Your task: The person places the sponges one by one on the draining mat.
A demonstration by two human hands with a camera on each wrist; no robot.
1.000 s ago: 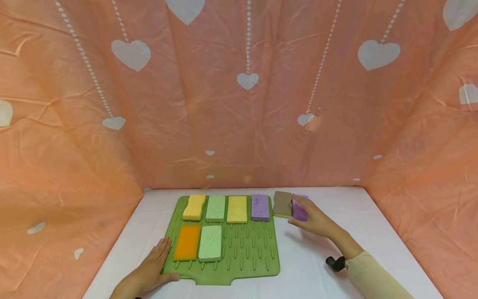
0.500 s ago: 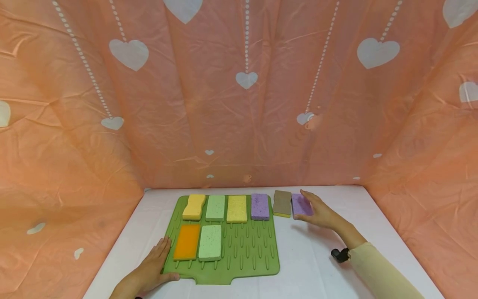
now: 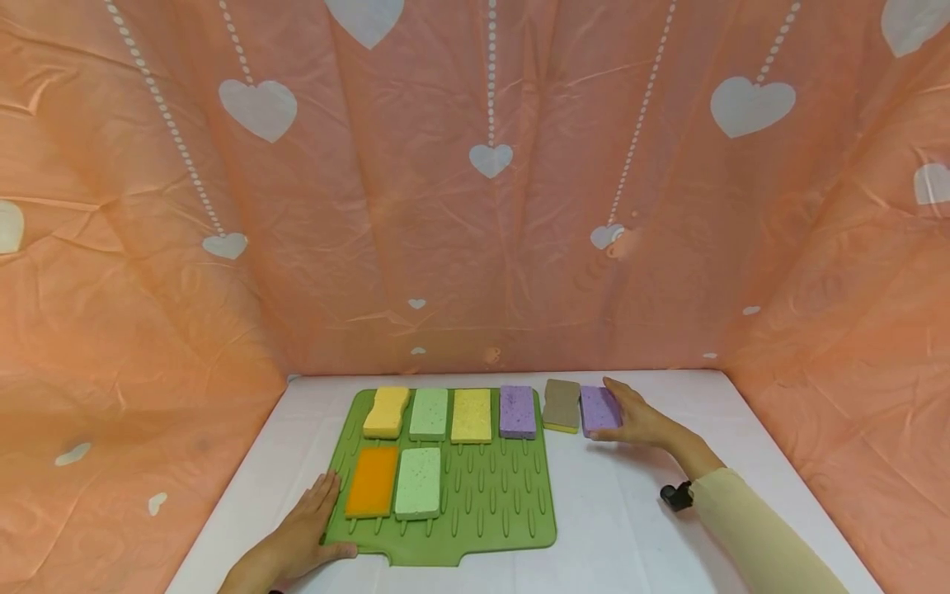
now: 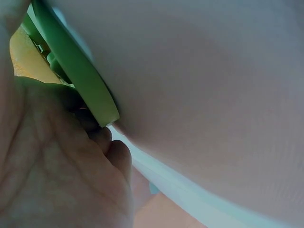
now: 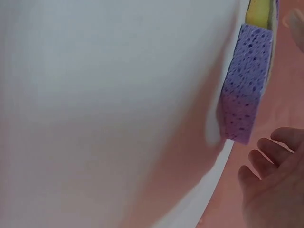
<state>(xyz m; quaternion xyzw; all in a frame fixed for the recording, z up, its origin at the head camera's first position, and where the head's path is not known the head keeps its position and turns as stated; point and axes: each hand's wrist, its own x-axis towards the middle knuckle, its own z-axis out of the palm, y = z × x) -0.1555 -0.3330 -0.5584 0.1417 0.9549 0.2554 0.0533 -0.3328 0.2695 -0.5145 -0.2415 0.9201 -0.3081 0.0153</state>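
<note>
On the right of the table, a purple sponge (image 3: 598,408) lies flat beside a brown-topped sponge with a yellow base (image 3: 562,404). My right hand (image 3: 637,419) hovers at its right side, fingers and thumb spread; the right wrist view shows a gap between the fingertips and the purple sponge (image 5: 247,85). My left hand (image 3: 300,528) rests along the left edge of a green ridged mat (image 3: 497,511), its thumb by the front corner. In the left wrist view the fingers touch the green mat rim (image 4: 83,71).
Along the mat's back row lie a wavy yellow sponge (image 3: 386,412), a green sponge (image 3: 428,413), a speckled yellow sponge (image 3: 471,415) and a purple sponge (image 3: 517,411). In front are an orange sponge (image 3: 372,481) and another green sponge (image 3: 418,483). Pink curtain (image 3: 490,264) surrounds the white table (image 3: 616,511).
My right hand has drawn back to the right from over the purple sponge, uncovering it next to the brown-topped one. The left hand and the mat stay put.
</note>
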